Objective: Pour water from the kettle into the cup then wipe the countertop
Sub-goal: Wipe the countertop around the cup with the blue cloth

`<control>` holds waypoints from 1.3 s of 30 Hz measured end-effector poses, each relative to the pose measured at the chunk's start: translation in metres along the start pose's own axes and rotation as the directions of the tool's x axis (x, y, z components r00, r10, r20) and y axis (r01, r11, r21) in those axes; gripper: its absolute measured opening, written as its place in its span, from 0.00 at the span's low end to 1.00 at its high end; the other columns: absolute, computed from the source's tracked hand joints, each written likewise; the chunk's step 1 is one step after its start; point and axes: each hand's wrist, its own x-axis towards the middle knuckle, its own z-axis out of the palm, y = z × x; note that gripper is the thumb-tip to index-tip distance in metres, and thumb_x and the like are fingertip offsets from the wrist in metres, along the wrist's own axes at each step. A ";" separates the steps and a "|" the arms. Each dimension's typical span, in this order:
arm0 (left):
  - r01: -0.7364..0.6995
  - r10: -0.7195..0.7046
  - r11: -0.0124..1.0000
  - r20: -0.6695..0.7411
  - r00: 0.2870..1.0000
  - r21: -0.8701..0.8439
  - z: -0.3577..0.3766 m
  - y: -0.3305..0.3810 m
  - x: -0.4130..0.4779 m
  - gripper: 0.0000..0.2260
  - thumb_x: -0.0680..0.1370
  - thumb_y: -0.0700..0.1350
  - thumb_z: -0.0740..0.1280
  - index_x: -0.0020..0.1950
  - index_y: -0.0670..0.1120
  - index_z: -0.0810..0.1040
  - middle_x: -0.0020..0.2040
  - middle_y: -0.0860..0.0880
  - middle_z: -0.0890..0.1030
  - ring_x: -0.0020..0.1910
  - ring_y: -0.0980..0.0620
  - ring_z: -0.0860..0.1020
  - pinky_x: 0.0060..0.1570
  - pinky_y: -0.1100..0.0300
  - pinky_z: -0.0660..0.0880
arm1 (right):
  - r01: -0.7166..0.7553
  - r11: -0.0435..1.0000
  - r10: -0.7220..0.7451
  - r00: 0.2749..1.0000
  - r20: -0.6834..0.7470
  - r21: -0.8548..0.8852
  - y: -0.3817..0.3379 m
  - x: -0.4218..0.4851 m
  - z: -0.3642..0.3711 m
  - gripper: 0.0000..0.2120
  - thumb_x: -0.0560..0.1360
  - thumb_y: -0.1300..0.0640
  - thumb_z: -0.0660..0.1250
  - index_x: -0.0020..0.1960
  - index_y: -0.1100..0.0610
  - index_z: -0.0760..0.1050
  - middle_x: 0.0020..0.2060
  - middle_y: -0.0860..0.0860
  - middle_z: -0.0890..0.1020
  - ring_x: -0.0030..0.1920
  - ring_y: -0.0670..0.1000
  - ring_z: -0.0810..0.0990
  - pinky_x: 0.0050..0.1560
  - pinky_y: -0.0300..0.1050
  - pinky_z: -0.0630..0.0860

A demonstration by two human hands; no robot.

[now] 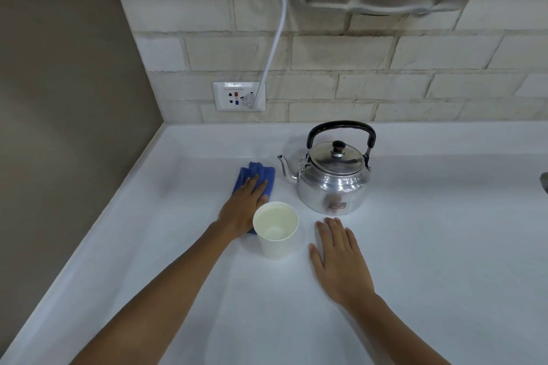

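A shiny metal kettle (332, 178) with a black handle stands upright on the white countertop (430, 246), spout pointing left. A white paper cup (276, 230) stands in front of it, to the left, with water in it. My left hand (243, 207) lies flat on a blue cloth (256, 176), pressing it onto the counter just left of the cup. My right hand (341, 261) rests flat on the counter, fingers apart, to the right of the cup and in front of the kettle, holding nothing.
A brick-pattern wall runs behind the counter, with a socket plate (238, 96) and a white cable (277, 29) plugged into it. A brown wall closes the left side. A metal object (544, 182) shows at the right edge.
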 end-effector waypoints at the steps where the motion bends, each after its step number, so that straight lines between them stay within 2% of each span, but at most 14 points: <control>1: -0.086 0.086 0.996 0.008 0.996 0.002 0.000 -0.001 -0.010 0.26 0.81 0.46 0.55 0.75 0.42 0.47 0.77 0.42 0.47 0.76 0.46 0.47 0.75 0.55 0.48 | 0.002 1.000 -0.002 1.000 0.000 0.012 0.001 0.000 0.000 0.25 0.79 0.48 0.50 0.72 0.56 0.55 0.74 0.54 0.60 0.75 0.53 0.53 0.76 0.50 0.50; 5: -0.197 0.194 0.963 -0.033 0.980 -0.186 -0.009 -0.017 -0.043 0.23 0.81 0.45 0.55 0.72 0.55 0.50 0.77 0.49 0.54 0.74 0.52 0.56 0.71 0.62 0.54 | 0.002 0.999 -0.001 1.000 -0.001 0.043 0.002 0.000 -0.001 0.24 0.79 0.48 0.52 0.72 0.57 0.57 0.74 0.55 0.61 0.75 0.54 0.55 0.76 0.50 0.51; 8: -0.125 0.127 0.992 -0.061 0.990 0.026 -0.005 -0.028 -0.030 0.21 0.81 0.44 0.52 0.74 0.48 0.53 0.77 0.46 0.52 0.75 0.49 0.55 0.72 0.60 0.53 | 0.001 1.000 -0.001 1.000 -0.009 0.012 -0.001 0.000 -0.001 0.24 0.78 0.49 0.52 0.71 0.58 0.58 0.73 0.57 0.63 0.74 0.55 0.56 0.75 0.52 0.53; 11: -0.111 0.115 0.956 0.004 0.993 0.272 -0.001 -0.009 -0.005 0.23 0.79 0.45 0.57 0.72 0.38 0.58 0.77 0.40 0.52 0.75 0.42 0.52 0.75 0.53 0.48 | 0.000 1.000 0.000 1.000 -0.018 0.006 -0.003 0.000 -0.002 0.24 0.78 0.50 0.54 0.70 0.60 0.60 0.72 0.58 0.64 0.74 0.57 0.58 0.75 0.54 0.55; 15: -0.053 0.051 0.998 0.049 0.997 0.041 -0.004 0.003 -0.010 0.33 0.75 0.45 0.65 0.74 0.42 0.50 0.76 0.42 0.52 0.76 0.44 0.50 0.74 0.51 0.53 | 0.012 1.000 -0.012 1.000 -0.007 0.005 0.000 0.001 -0.002 0.24 0.78 0.50 0.54 0.70 0.59 0.60 0.72 0.57 0.64 0.74 0.56 0.58 0.75 0.53 0.55; 17: -0.001 0.001 0.985 0.004 1.000 -0.171 -0.002 0.006 -0.037 0.24 0.79 0.46 0.58 0.74 0.48 0.55 0.76 0.45 0.58 0.75 0.46 0.56 0.71 0.52 0.60 | 0.018 1.000 -0.018 1.000 -0.015 0.019 0.001 0.001 -0.003 0.23 0.78 0.50 0.55 0.70 0.59 0.61 0.71 0.57 0.65 0.73 0.56 0.59 0.75 0.54 0.56; 19: -0.050 0.033 0.983 -0.100 0.994 -0.176 0.001 0.000 -0.065 0.19 0.81 0.47 0.53 0.73 0.50 0.59 0.73 0.46 0.64 0.72 0.47 0.63 0.70 0.52 0.63 | 0.025 0.999 -0.025 1.000 -0.007 0.023 0.003 0.001 -0.003 0.23 0.78 0.49 0.54 0.70 0.58 0.60 0.71 0.56 0.65 0.73 0.55 0.59 0.74 0.54 0.56; 21: -0.047 0.038 0.997 -0.141 0.989 -0.066 -0.004 -0.018 -0.088 0.20 0.80 0.45 0.53 0.73 0.49 0.61 0.74 0.46 0.63 0.73 0.47 0.62 0.71 0.52 0.62 | 0.031 1.000 -0.031 1.000 -0.003 0.004 0.004 0.001 -0.002 0.23 0.78 0.48 0.52 0.70 0.58 0.59 0.71 0.55 0.65 0.73 0.55 0.58 0.74 0.53 0.56; 24: 0.011 0.020 0.982 -0.159 0.987 0.191 -0.016 -0.050 -0.098 0.17 0.76 0.39 0.63 0.64 0.38 0.72 0.69 0.38 0.69 0.68 0.38 0.69 0.67 0.49 0.68 | 0.030 0.999 -0.030 1.000 -0.001 -0.019 0.003 0.001 -0.002 0.23 0.78 0.48 0.52 0.70 0.58 0.59 0.71 0.56 0.65 0.73 0.55 0.58 0.74 0.53 0.57; 27: 0.189 -0.172 0.949 -0.089 0.981 0.252 -0.016 -0.044 -0.094 0.18 0.79 0.37 0.53 0.68 0.32 0.64 0.73 0.32 0.57 0.72 0.33 0.57 0.73 0.46 0.55 | 0.023 0.999 -0.024 1.000 -0.002 -0.027 0.000 0.000 -0.002 0.23 0.78 0.49 0.52 0.69 0.59 0.59 0.70 0.57 0.65 0.73 0.56 0.58 0.74 0.54 0.56; 30: 0.238 -0.229 0.953 -0.068 0.971 0.189 -0.004 -0.006 -0.108 0.20 0.81 0.39 0.48 0.72 0.35 0.55 0.76 0.36 0.50 0.75 0.36 0.49 0.74 0.47 0.48 | 0.020 1.000 -0.020 1.000 -0.003 -0.015 0.000 0.000 -0.003 0.23 0.78 0.50 0.53 0.69 0.60 0.59 0.70 0.58 0.65 0.73 0.57 0.58 0.74 0.54 0.56; 33: 0.161 -0.169 0.985 -0.190 0.967 -0.056 0.008 0.018 -0.163 0.21 0.80 0.44 0.50 0.72 0.40 0.61 0.74 0.40 0.61 0.73 0.42 0.60 0.71 0.52 0.59 | 0.016 1.000 -0.016 1.000 -0.001 0.003 0.000 -0.001 -0.003 0.23 0.78 0.50 0.53 0.70 0.60 0.59 0.71 0.58 0.64 0.73 0.57 0.57 0.74 0.54 0.55; 36: 0.065 -0.060 0.997 -0.101 0.993 0.048 0.006 0.005 -0.203 0.27 0.77 0.49 0.41 0.70 0.38 0.64 0.72 0.39 0.64 0.72 0.41 0.63 0.69 0.51 0.63 | 0.013 1.000 -0.013 1.000 0.015 0.010 0.001 -0.001 -0.003 0.23 0.78 0.49 0.52 0.70 0.59 0.58 0.72 0.58 0.63 0.74 0.57 0.56 0.75 0.54 0.54; 39: 0.171 -0.145 0.978 -0.201 0.969 0.119 -0.011 -0.015 -0.196 0.23 0.80 0.46 0.45 0.68 0.34 0.65 0.71 0.36 0.66 0.70 0.38 0.66 0.65 0.50 0.70 | 0.013 1.000 -0.013 1.000 0.014 0.012 0.000 -0.001 -0.004 0.23 0.79 0.49 0.52 0.70 0.60 0.58 0.72 0.58 0.63 0.74 0.57 0.56 0.75 0.54 0.54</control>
